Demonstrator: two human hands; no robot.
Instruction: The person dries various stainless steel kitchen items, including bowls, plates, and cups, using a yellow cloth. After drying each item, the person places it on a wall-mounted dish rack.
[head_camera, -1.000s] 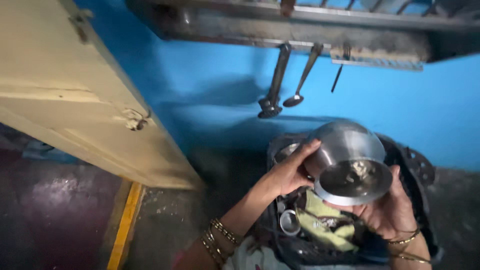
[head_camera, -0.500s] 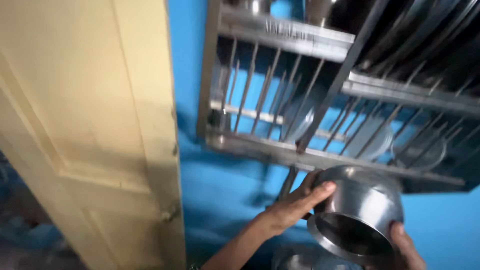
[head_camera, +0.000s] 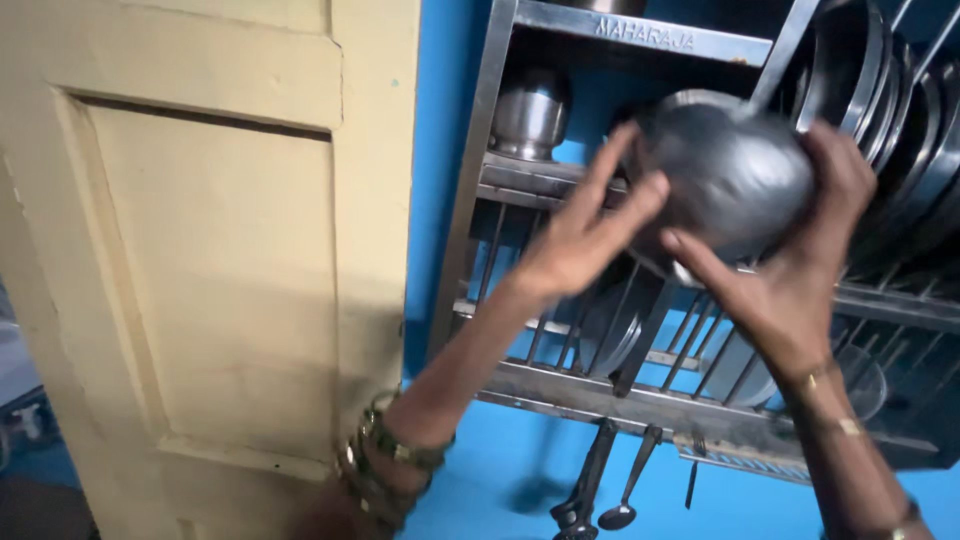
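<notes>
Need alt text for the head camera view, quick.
Both hands, left hand and right hand, lift a steel pot up to a wall-mounted steel dish rack on a blue wall, beside a yellow door.

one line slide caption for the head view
Both hands lift a steel pot to a wall-mounted steel dish rack.
</notes>
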